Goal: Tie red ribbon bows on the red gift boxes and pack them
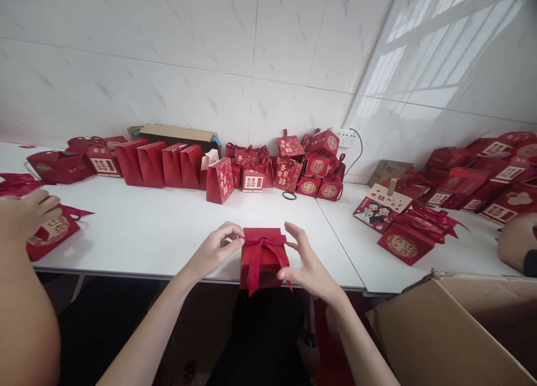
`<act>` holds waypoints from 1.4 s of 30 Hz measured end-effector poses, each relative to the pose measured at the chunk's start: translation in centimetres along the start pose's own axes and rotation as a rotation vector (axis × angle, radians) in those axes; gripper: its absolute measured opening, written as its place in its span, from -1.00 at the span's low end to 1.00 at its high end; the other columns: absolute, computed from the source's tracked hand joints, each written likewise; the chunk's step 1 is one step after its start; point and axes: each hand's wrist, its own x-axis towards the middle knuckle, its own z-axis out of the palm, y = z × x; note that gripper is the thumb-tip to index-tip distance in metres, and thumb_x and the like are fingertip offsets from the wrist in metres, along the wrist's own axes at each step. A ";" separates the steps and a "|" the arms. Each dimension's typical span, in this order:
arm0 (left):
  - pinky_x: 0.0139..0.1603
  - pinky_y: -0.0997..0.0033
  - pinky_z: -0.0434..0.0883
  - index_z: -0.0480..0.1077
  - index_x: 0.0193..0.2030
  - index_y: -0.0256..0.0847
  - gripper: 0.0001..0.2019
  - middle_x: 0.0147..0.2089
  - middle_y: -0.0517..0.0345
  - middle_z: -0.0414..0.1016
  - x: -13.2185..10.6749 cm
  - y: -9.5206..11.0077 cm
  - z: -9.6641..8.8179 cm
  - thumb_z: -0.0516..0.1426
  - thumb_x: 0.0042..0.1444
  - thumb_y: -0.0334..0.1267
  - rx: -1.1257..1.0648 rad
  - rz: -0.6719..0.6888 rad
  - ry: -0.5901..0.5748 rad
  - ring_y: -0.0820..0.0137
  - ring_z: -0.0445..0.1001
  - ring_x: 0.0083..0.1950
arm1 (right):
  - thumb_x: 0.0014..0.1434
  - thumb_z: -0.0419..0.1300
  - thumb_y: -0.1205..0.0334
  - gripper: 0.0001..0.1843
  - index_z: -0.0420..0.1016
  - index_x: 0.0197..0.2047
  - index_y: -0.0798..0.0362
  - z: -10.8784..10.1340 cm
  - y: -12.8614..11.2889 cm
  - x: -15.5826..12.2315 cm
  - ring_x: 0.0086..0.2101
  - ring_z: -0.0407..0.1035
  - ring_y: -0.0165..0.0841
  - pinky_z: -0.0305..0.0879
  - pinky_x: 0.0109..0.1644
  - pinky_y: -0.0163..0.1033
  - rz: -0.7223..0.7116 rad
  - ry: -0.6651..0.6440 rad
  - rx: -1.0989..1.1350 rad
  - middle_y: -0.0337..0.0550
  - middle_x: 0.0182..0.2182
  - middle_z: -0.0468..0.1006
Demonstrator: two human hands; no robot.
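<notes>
On the white table beneath marbled tiles sits a ribboned box.

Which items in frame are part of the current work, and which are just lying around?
In use:
red box
ribbon bow on it
left hand and right hand, either side of it

Apparently just lying about:
black ring
black cable
cardboard box, lower right
red boxes along the wall

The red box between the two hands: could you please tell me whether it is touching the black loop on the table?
Apart. The head view shows white tabletop between the red box and the black loop lying farther back.
</notes>
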 end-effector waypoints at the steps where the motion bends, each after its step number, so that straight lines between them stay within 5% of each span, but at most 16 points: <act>1: -0.27 0.44 0.27 0.33 -0.39 -0.21 -0.83 -0.25 0.13 0.31 0.1 0.3 -0.1 0.08 0.06 -0.15 0.014 0.021 -0.009 0.41 0.30 -0.25 | -0.18 0.37 -0.11 0.06 -0.14 0.26 -0.09 0.1 0.0 -0.2 0.23 -0.06 -0.14 0.04 0.25 0.03 -0.007 -0.073 -0.021 0.02 0.25 -0.06; 4: -0.39 0.49 0.23 0.30 -0.44 -0.23 -0.81 -0.26 0.14 0.31 0.4 1.2 -0.2 0.10 0.06 -0.16 -0.029 0.026 -0.077 0.47 0.26 -0.33 | -0.10 0.37 0.07 0.05 -0.23 0.29 -0.10 0.7 0.2 -0.4 0.23 -0.02 -0.19 0.01 0.27 0.02 0.033 -0.147 -0.021 0.01 0.25 -0.04; 9: -0.66 0.59 -0.08 0.26 -0.42 -0.23 -0.78 -0.65 0.36 0.09 0.7 2.2 -0.1 0.12 0.06 -0.11 -0.235 -0.154 -0.218 0.64 -0.06 -0.66 | -0.07 0.32 0.23 0.02 -0.25 0.29 -0.10 1.2 0.1 -0.2 0.22 0.00 -0.19 0.04 0.25 0.03 0.055 -0.155 0.062 0.02 0.26 -0.05; 12: -0.71 0.61 -0.17 0.24 -0.40 -0.21 -0.77 -0.73 0.42 0.06 0.8 2.0 -0.2 0.15 0.04 -0.11 -0.321 -0.189 -0.230 0.66 -0.07 -0.73 | -0.08 0.32 0.25 0.08 -0.34 0.31 -0.09 1.4 0.1 -0.2 0.23 0.00 -0.18 -0.02 0.27 0.06 0.079 -0.193 0.137 0.05 0.25 -0.01; 22: -0.73 0.61 -0.20 0.21 -0.42 -0.21 -0.72 -0.78 0.45 0.04 0.7 1.9 -0.2 0.18 0.02 -0.08 -0.450 -0.233 -0.215 0.70 -0.10 -0.79 | -0.18 0.40 0.20 0.27 -0.46 0.34 -0.10 1.4 1.2 0.8 0.28 -0.17 -0.14 -0.11 0.30 0.04 0.018 -0.278 0.185 0.06 0.31 -0.20; 26: -0.72 0.59 -0.22 0.22 -0.44 -0.22 -0.69 -0.78 0.42 0.05 0.7 1.9 -0.3 0.16 0.03 -0.02 -0.448 -0.246 -0.209 0.69 -0.07 -0.78 | -0.17 0.40 0.20 0.25 -0.43 0.33 -0.17 1.3 1.0 1.6 0.23 -0.01 -0.16 0.02 0.24 0.04 0.055 -0.317 0.322 0.03 0.27 -0.08; 42: -0.76 0.66 -0.16 0.23 -0.38 -0.20 -0.71 -0.74 0.47 0.02 0.0 1.2 -1.1 0.22 -0.02 -0.06 -0.464 -0.185 -0.268 0.72 -0.13 -0.79 | -0.19 0.42 0.18 0.13 -0.22 0.29 -0.18 1.5 0.5 -0.5 0.19 0.05 -0.16 0.12 0.19 0.02 0.068 -0.174 0.223 0.01 0.24 -0.04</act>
